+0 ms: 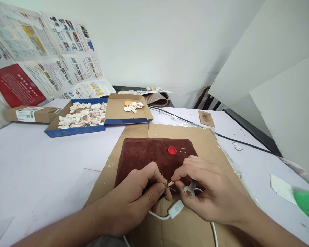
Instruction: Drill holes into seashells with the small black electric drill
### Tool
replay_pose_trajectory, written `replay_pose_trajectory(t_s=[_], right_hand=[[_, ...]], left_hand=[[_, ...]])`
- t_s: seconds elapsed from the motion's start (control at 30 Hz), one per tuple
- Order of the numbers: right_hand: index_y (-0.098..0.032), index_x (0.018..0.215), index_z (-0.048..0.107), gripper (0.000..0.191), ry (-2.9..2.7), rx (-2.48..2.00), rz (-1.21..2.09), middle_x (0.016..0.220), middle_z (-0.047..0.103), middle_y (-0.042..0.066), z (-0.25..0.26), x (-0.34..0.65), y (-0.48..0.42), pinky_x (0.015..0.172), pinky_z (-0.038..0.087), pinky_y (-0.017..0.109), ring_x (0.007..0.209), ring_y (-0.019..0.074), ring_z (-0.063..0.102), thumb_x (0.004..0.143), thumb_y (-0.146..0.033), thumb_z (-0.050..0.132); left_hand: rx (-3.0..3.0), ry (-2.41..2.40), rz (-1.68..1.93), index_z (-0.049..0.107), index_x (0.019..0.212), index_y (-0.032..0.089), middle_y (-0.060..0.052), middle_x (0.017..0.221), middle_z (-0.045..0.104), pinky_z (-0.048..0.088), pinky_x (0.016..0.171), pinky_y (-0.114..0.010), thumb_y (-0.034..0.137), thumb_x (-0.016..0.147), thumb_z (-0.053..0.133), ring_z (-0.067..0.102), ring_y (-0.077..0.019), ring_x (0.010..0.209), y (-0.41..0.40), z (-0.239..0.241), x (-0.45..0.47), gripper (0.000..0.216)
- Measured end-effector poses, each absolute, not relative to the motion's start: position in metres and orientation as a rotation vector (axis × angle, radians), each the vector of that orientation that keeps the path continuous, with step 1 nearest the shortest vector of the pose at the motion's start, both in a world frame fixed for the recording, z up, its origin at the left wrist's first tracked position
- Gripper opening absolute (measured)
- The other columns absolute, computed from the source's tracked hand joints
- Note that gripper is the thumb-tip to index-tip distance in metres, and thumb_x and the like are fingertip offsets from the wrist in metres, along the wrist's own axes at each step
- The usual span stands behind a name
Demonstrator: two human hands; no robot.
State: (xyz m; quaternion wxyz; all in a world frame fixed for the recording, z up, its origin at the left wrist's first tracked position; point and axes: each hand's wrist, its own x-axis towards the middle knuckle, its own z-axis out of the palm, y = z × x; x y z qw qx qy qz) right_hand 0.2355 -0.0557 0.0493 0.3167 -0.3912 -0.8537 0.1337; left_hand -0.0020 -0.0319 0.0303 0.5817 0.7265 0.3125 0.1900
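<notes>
My left hand is closed, thumb and index finger pinching thin brass-coloured rods that cross at the fingertips. Something dark shows beneath its fingers, too hidden to name. From the other side, my right hand pinches a small pale-gold piece, which meets the rods or lies right by them; contact cannot be made out. A grey open-ended wrench is also tucked in the right hand. Both hands are over the front of a dark brown cloth pad. Just below them hangs or lies a white cord with an inline switch.
On the pad are a red round cap and thin needles. Cardboard lies under the pad. A blue-edged box of shells stands back left, its lid holding more shells. A black strip crosses the right side.
</notes>
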Motion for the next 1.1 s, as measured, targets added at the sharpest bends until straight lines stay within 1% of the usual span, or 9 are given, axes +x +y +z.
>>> replay_pose_trajectory(t_s=[0.1,0.23,0.3,0.37,0.57,0.7,0.8,1.0,1.1], right_hand=[[-0.021,0.088,0.064,0.014,-2.29,-0.965,0.21,0.067,0.068,-0.001,0.0482,0.2343,-0.0566,0.06,0.043,0.03,0.059,0.0142,0.056,0.085,-0.008,0.061],[-0.023,0.086,0.061,0.013,-2.301,-0.968,0.153,0.065,0.066,-0.001,0.0518,0.2328,-0.0568,0.059,0.042,0.031,0.057,0.0146,0.054,0.092,-0.012,0.06],[-0.023,0.085,0.06,0.013,-2.308,-0.965,0.167,0.065,0.065,-0.002,0.052,0.2333,-0.0562,0.06,0.042,0.031,0.057,0.0146,0.053,0.092,-0.011,0.059],[-0.023,0.086,0.059,0.014,-2.306,-0.959,0.189,0.066,0.065,-0.002,0.0507,0.2344,-0.0558,0.06,0.042,0.031,0.058,0.0146,0.053,0.09,-0.01,0.059],[-0.024,0.086,0.056,0.015,-2.266,-0.948,0.234,0.066,0.063,-0.003,0.047,0.2353,-0.0561,0.058,0.041,0.029,0.059,0.014,0.054,0.09,-0.01,0.061],[-0.025,0.085,0.054,0.018,-2.259,-0.963,0.269,0.066,0.06,-0.004,0.0456,0.2342,-0.0564,0.055,0.039,0.026,0.06,0.0137,0.054,0.083,-0.008,0.061],[-0.025,0.084,0.053,0.018,-2.26,-0.965,0.304,0.066,0.058,-0.004,0.045,0.234,-0.0566,0.055,0.039,0.026,0.059,0.0135,0.052,0.08,-0.009,0.061],[-0.023,0.083,0.058,0.017,-2.248,-1.116,0.388,0.067,0.06,-0.002,0.0491,0.2397,-0.0545,0.05,0.039,0.024,0.057,0.0123,0.053,0.079,-0.007,0.055],[-0.022,0.089,0.061,0.019,-2.192,-1.138,0.481,0.071,0.065,-0.003,0.0501,0.2417,-0.0538,0.049,0.041,0.022,0.056,0.0107,0.055,0.079,-0.007,0.055]], left_hand=[[1.654,0.712,0.468,0.063,0.103,0.02,0.0,0.086,0.065,0.046,0.071,-0.027,0.049,0.114,0.042,0.057,-0.0141,0.078,-0.0325,0.0317,-0.0003,0.037],[1.597,0.698,0.485,0.062,0.101,0.019,0.003,0.077,0.06,0.042,0.063,-0.024,0.051,0.113,0.046,0.052,-0.0102,0.066,-0.0322,0.0322,0.0011,0.038],[1.584,0.696,0.481,0.062,0.1,0.019,0.004,0.077,0.059,0.04,0.056,-0.022,0.053,0.112,0.046,0.047,-0.0077,0.058,-0.0318,0.0325,0.0013,0.04],[1.585,0.7,0.476,0.061,0.099,0.019,0.004,0.077,0.058,0.037,0.052,-0.021,0.053,0.112,0.046,0.044,-0.0063,0.054,-0.0314,0.0332,0.0012,0.04],[1.609,0.692,0.451,0.061,0.1,0.019,0.005,0.075,0.058,0.039,0.054,-0.021,0.05,0.113,0.045,0.045,-0.0058,0.053,-0.0315,0.0352,-0.0002,0.037],[1.622,0.69,0.432,0.062,0.101,0.02,0.004,0.078,0.061,0.041,0.058,-0.021,0.048,0.113,0.044,0.048,-0.0079,0.061,-0.0312,0.0361,-0.0013,0.036],[1.641,0.684,0.42,0.061,0.1,0.02,0.005,0.077,0.059,0.04,0.06,-0.021,0.05,0.113,0.044,0.049,-0.0087,0.063,-0.0306,0.0363,-0.0019,0.037],[1.665,0.724,0.386,0.062,0.103,0.021,0.004,0.076,0.055,0.036,0.056,-0.023,0.054,0.113,0.041,0.046,-0.0102,0.062,-0.0297,0.0304,-0.0037,0.041],[1.679,0.732,0.372,0.063,0.103,0.021,0.004,0.077,0.057,0.038,0.06,-0.023,0.053,0.114,0.041,0.049,-0.0106,0.065,-0.029,0.0284,-0.0037,0.041]])
